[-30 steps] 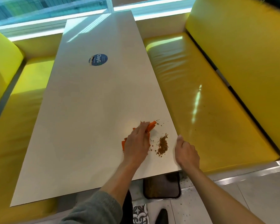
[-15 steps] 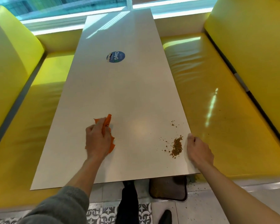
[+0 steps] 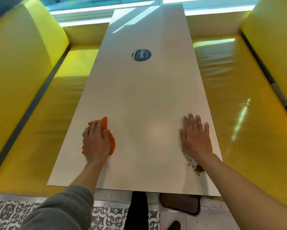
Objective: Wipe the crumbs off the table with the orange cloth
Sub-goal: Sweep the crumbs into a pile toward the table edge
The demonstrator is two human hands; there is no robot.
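Since earlier: right hand (image 3: 195,136) spread flat on white laminate table (image 3: 142,97). Left hand (image 3: 96,143) pressing crumpled orange cloth (image 3: 112,143). Brown crumb pile (image 3: 198,170) well right of cloth, beside right wrist.

Orange cloth (image 3: 112,143), brown crumbs (image 3: 198,170), white table (image 3: 144,97), blue round sticker (image 3: 141,55), yellow benches (image 3: 239,97), grey patterned floor tiles (image 3: 106,218).

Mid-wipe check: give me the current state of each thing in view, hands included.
Left hand: pressing flat on the cloth, fingers fairly straight.
Orange cloth: bunched under the left hand, on the table.
Right hand: open, palm down, fingers spread on the table.
Crumbs: small pile by the right wrist, not yet wiped off.
Table: crumbs remain near its right edge.
Round sticker: partly peeled.
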